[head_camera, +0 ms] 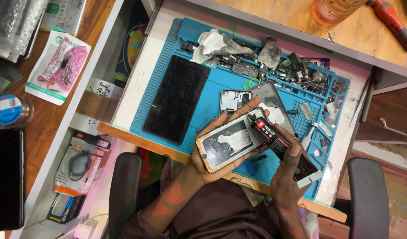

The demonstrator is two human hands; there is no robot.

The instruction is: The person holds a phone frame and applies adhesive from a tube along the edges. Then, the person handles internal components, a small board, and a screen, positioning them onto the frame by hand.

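Head view: blue mat (212,95) with dark screen panel (176,98), scattered parts (300,71).

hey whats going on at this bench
A person seated at a blue work mat holds an opened phone frame in the left hand. The right hand grips a black glue tube, its tip at the frame's upper edge. A dark screen panel lies on the mat, with another phone body and a heap of small parts along the back.
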